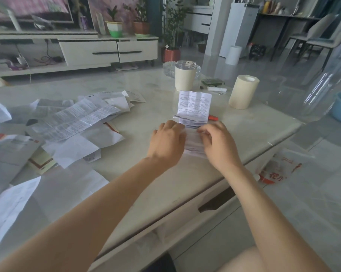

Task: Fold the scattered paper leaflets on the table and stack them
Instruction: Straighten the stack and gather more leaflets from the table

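A white printed leaflet (194,104) lies near the table's right side, its far half open and its near part creased under my hands. My left hand (168,142) presses on its left edge with curled fingers. My right hand (217,143) pinches its right side at the fold. Several unfolded leaflets (73,119) lie scattered over the left half of the marble table (150,173). Whether folded leaflets lie stacked under my hands is hidden.
A cream tumbler with a clear lid (185,75) and a paper roll (243,91) stand behind the leaflet. A red lighter (212,117), a small tube (216,88) and a green pack (212,81) lie nearby. The table's edge runs diagonally at my right.
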Available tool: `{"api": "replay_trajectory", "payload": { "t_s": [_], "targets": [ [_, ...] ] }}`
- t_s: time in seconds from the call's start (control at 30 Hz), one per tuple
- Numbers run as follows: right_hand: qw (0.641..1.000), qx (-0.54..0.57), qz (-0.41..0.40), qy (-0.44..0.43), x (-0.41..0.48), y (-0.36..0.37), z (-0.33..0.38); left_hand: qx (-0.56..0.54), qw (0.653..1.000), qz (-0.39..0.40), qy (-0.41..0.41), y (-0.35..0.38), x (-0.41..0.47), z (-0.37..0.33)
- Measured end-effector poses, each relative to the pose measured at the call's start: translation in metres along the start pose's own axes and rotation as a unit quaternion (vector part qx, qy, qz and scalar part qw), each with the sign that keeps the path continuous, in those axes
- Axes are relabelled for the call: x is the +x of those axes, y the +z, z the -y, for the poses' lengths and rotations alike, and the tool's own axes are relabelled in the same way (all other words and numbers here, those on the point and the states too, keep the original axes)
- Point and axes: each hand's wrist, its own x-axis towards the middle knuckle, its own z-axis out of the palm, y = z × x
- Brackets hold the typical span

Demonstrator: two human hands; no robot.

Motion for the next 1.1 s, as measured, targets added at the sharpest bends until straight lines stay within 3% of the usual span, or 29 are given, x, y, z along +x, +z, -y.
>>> {"api": "replay_trajectory", "payload": {
  "t_s": [0.2,0.37,0.5,0.67,0.77,0.9,1.0,1.1],
  "targets": [
    [0.988,0.131,-0.06,0.058,0.018,-0.022,-0.002,-0.098,0.993,-0.058,-0.008,-0.017,0.002,-0.004],
    [0.959,0.248,-0.097,0.095,0.024,-0.03,0.008,-0.107,0.992,-0.063,-0.006,-0.025,0.005,0.0],
    [0.954,0.263,-0.12,0.075,0.029,-0.023,0.032,-0.104,0.991,-0.08,-0.005,-0.039,-0.005,0.012],
    [0.957,0.276,-0.091,0.009,0.029,-0.002,0.076,-0.055,0.994,-0.088,-0.017,-0.076,-0.032,0.051],
    [0.961,0.274,-0.027,-0.042,0.024,0.015,0.115,-0.035,0.993,-0.089,-0.067,-0.111,-0.061,0.088],
    [0.969,0.153,0.147,-0.13,0.007,0.043,0.154,-0.023,0.988,-0.103,-0.115,-0.145,-0.097,0.121],
    [0.946,0.036,0.247,-0.205,-0.006,0.067,0.175,-0.014,0.985,-0.101,-0.137,-0.162,-0.122,0.138],
    [0.917,-0.101,0.267,-0.278,-0.011,0.077,0.185,-0.009,0.984,-0.116,-0.135,-0.169,-0.141,0.149]
  ]
}}
